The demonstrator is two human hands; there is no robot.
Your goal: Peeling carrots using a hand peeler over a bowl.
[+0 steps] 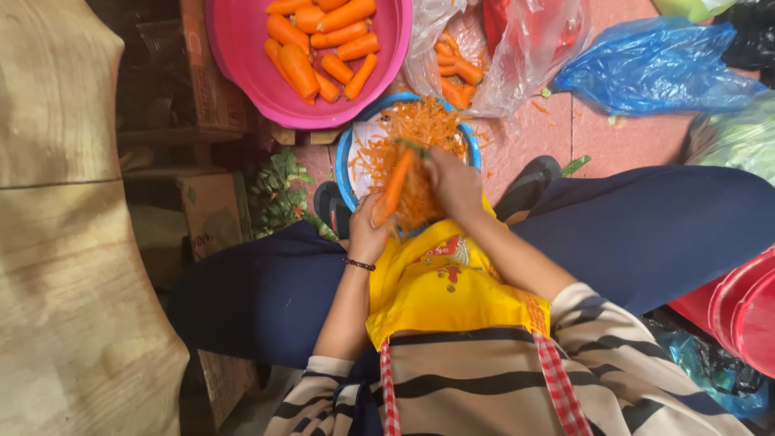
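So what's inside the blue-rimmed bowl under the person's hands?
The blue-rimmed bowl holds a heap of orange carrot peelings. The left hand, the carrot it holds and the right hand cover the near part, so the contents there stay hidden.

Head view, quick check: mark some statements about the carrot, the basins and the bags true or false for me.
1. The left hand holds a carrot. True.
2. The pink basin is empty. False: it holds peeled carrots.
3. Orange peelings lie in the blue-rimmed basin. True.
4. The right hand rests on the blue bag. False: it is at the carrot, above the blue-rimmed basin.
5. A clear bag holds carrots. True.
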